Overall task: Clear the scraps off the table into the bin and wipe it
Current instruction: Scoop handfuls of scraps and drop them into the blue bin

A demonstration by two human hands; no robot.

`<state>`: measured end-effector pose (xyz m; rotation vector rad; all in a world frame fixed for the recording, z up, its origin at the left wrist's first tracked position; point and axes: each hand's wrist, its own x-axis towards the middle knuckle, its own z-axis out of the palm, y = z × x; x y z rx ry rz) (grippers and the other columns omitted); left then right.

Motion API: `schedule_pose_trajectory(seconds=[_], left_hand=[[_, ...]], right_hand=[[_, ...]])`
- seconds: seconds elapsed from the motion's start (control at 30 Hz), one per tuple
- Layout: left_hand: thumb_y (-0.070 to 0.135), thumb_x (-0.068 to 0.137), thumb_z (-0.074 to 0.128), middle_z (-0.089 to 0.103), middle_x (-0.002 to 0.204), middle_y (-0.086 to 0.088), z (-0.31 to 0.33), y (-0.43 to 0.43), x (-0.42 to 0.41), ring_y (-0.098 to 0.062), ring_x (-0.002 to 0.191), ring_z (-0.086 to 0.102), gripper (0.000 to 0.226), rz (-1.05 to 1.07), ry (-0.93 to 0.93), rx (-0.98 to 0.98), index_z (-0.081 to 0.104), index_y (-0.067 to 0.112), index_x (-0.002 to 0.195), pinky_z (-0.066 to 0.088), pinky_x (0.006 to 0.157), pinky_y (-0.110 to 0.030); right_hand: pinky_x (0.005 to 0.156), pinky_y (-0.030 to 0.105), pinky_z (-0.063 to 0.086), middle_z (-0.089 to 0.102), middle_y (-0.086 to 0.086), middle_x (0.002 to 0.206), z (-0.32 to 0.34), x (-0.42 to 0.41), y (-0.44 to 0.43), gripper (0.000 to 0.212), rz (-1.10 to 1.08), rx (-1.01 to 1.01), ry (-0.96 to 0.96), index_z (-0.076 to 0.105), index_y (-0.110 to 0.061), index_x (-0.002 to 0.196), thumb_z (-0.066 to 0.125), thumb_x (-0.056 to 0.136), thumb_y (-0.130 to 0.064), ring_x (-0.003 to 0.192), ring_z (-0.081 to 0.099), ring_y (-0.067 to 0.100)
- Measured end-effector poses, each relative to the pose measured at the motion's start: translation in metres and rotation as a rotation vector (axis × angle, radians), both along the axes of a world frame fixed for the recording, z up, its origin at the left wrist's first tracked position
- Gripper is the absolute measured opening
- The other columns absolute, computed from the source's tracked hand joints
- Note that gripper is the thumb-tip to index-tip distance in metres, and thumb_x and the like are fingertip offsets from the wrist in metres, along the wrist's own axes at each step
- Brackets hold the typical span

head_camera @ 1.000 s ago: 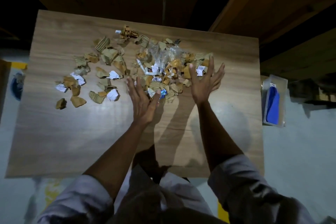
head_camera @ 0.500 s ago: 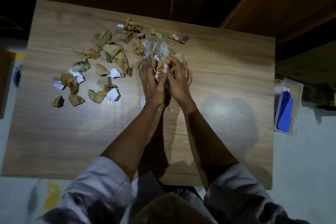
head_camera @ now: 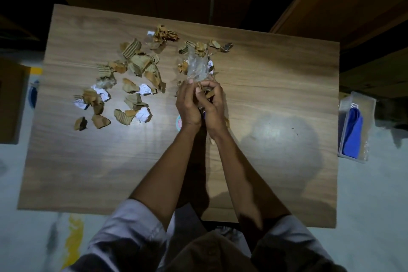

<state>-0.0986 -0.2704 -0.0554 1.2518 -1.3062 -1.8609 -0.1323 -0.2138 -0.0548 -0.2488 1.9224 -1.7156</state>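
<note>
Head view: wooden counter (head_camera: pixel 265 161), one. Loose scraps (head_camera: pixel 136 66), cardboard and paper, lay across its far left. Left grip (head_camera: pixel 188 104) and right grip (head_camera: pixel 213 101) were cupped together, clutching a gathered bundle (head_camera: pixel 197 68) mid-counter, presumably to carry it binward.

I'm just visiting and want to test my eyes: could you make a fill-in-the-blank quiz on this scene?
The left hand and right hand grip one bundle of scraps and clear ____. Most loose scraps lie on the table to the bundle's ____. The cloth in the clear container is ____.
Missing: plastic; left; blue.
</note>
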Motion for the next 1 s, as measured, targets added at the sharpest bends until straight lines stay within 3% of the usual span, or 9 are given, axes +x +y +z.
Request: schedule_pose_trajectory(seconds=[0.13, 0.27, 0.37, 0.47, 0.53, 0.73, 0.87, 0.93, 1.0], left_hand=[[0.061, 0.094, 0.056, 0.068, 0.127, 0.001, -0.001, -0.018, 0.022, -0.022, 0.129, 0.057, 0.034, -0.108, -0.09, -0.139, 0.074, 0.042, 0.116, 0.043, 0.111, -0.053], [0.05, 0.101, 0.052, 0.068, 0.13, 0.013, -0.003, -0.033, 0.049, -0.021, 0.132, 0.054, 0.04, -0.086, -0.103, -0.41, 0.072, 0.028, 0.129, 0.043, 0.109, -0.054], [0.055, 0.1, 0.046, 0.055, 0.146, 0.015, -0.002, -0.041, 0.057, -0.02, 0.143, 0.044, 0.039, -0.182, -0.111, -0.342, 0.061, 0.05, 0.135, 0.035, 0.119, -0.051], [0.051, 0.1, 0.054, 0.058, 0.147, -0.009, 0.0, -0.047, 0.056, -0.025, 0.14, 0.051, 0.053, -0.183, 0.077, 0.022, 0.06, 0.021, 0.142, 0.036, 0.12, -0.055], [0.044, 0.102, 0.053, 0.064, 0.137, -0.019, 0.013, -0.048, 0.052, -0.031, 0.132, 0.059, 0.049, -0.154, 0.149, 0.254, 0.065, 0.005, 0.131, 0.04, 0.117, -0.055], [0.045, 0.109, 0.04, 0.069, 0.129, -0.013, 0.023, -0.065, 0.059, -0.029, 0.13, 0.06, 0.056, -0.013, 0.168, 0.543, 0.061, 0.0, 0.135, 0.045, 0.113, -0.04], [0.063, 0.093, 0.056, 0.068, 0.13, -0.007, 0.021, -0.066, 0.065, -0.023, 0.126, 0.062, 0.071, -0.047, 0.069, 0.618, 0.06, 0.008, 0.137, 0.049, 0.109, -0.039], [0.068, 0.09, 0.055, 0.07, 0.131, -0.007, 0.025, -0.065, 0.072, -0.021, 0.116, 0.069, 0.072, -0.105, 0.06, 0.648, 0.06, 0.018, 0.141, 0.057, 0.096, -0.033], [0.057, 0.102, 0.045, 0.076, 0.111, -0.005, 0.033, -0.061, 0.081, -0.015, 0.085, 0.073, 0.048, -0.088, 0.076, 0.706, 0.066, 0.02, 0.123, 0.056, 0.066, -0.021]], right_hand=[[0.098, 0.018, 0.052, 0.049, -0.005, 0.153, 0.013, -0.02, 0.026, 0.045, -0.006, -0.029, -0.012, 0.051, -0.023, 0.147, 0.063, 0.104, -0.025, 0.135, 0.051, 0.003], [0.114, 0.048, 0.047, 0.033, -0.004, 0.165, 0.007, -0.028, 0.037, 0.063, -0.123, 0.054, 0.04, 0.045, -0.038, 0.151, 0.07, 0.095, -0.048, 0.148, 0.038, 0.018], [0.121, 0.057, 0.033, 0.019, -0.009, 0.17, 0.006, -0.024, 0.015, 0.082, 0.032, 0.215, 0.109, 0.035, -0.048, 0.156, 0.074, 0.086, -0.063, 0.155, 0.022, 0.022], [0.12, 0.049, 0.02, 0.014, -0.01, 0.172, 0.0, -0.002, -0.017, 0.091, 0.23, 0.354, 0.18, 0.028, -0.048, 0.158, 0.075, 0.083, -0.066, 0.157, 0.013, 0.022], [0.124, 0.043, 0.019, 0.022, -0.006, 0.17, -0.008, 0.02, -0.036, 0.084, 0.26, 0.381, 0.274, 0.037, -0.042, 0.157, 0.072, 0.083, -0.062, 0.156, 0.017, 0.021], [0.106, 0.006, 0.028, 0.049, 0.013, 0.139, -0.017, 0.058, -0.071, 0.054, -0.072, 0.34, 0.335, 0.069, -0.015, 0.122, 0.076, 0.079, -0.048, 0.134, 0.046, 0.03], [0.085, -0.005, 0.033, 0.05, 0.018, 0.124, -0.013, 0.054, -0.072, 0.039, -0.229, 0.333, 0.399, 0.07, -0.005, 0.108, 0.089, 0.077, -0.02, 0.112, 0.042, 0.007], [0.077, -0.006, 0.033, 0.052, 0.016, 0.12, -0.007, 0.058, -0.069, 0.033, -0.29, 0.368, 0.363, 0.071, -0.006, 0.104, 0.088, 0.076, -0.01, 0.107, 0.047, 0.008], [0.074, -0.003, 0.036, 0.056, 0.014, 0.114, -0.002, 0.064, -0.066, 0.029, -0.355, 0.381, 0.305, 0.073, -0.009, 0.098, 0.086, 0.073, -0.004, 0.103, 0.055, 0.017]])
